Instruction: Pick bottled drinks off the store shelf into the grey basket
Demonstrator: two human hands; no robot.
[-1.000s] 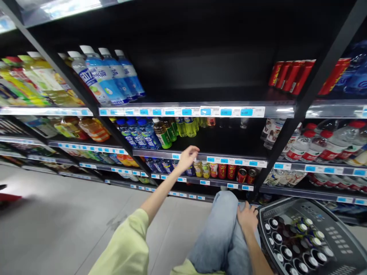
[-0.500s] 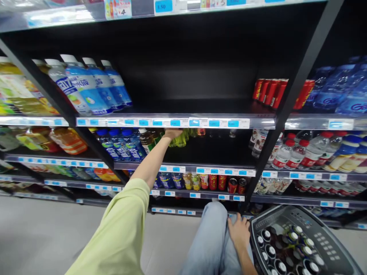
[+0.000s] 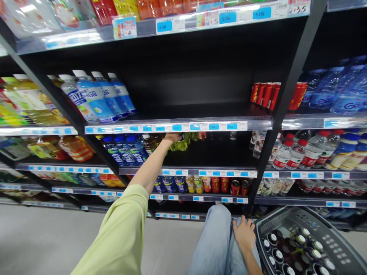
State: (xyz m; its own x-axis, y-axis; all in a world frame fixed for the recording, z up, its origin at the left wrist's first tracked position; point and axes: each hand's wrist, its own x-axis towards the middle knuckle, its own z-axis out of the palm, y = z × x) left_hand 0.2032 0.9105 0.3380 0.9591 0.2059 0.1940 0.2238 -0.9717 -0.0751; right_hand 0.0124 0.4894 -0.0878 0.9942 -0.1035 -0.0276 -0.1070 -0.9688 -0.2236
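In the head view my left hand (image 3: 172, 138) reaches under a shelf edge into the middle shelf. Its fingers close around the upper part of a yellow-green drink bottle (image 3: 182, 143); the shelf edge hides part of the hand and the bottle top. More yellow-green bottles (image 3: 194, 136) stand just to the right, and dark tea bottles (image 3: 149, 143) to the left. My right hand (image 3: 244, 232) lies on my jeans-covered knee, fingers spread and holding nothing. Beside it on the floor sits a grey shopping basket (image 3: 338, 244) with several capped bottles (image 3: 301, 240) inside.
Price-tag rails (image 3: 166, 127) run along the shelf fronts, close above my left hand. Blue-capped bottles (image 3: 123, 149) stand left of it. Red cans (image 3: 266, 95) are on the shelf above, and cans and small bottles (image 3: 197, 184) below. A dark upright post (image 3: 279, 110) divides the shelves.
The view has tilted slightly upward, so the shelves sit lower in the picture. My left hand stays at the yellow-green bottles, with a bottle's dark label now showing by its fingers. My right hand remains on the knee.
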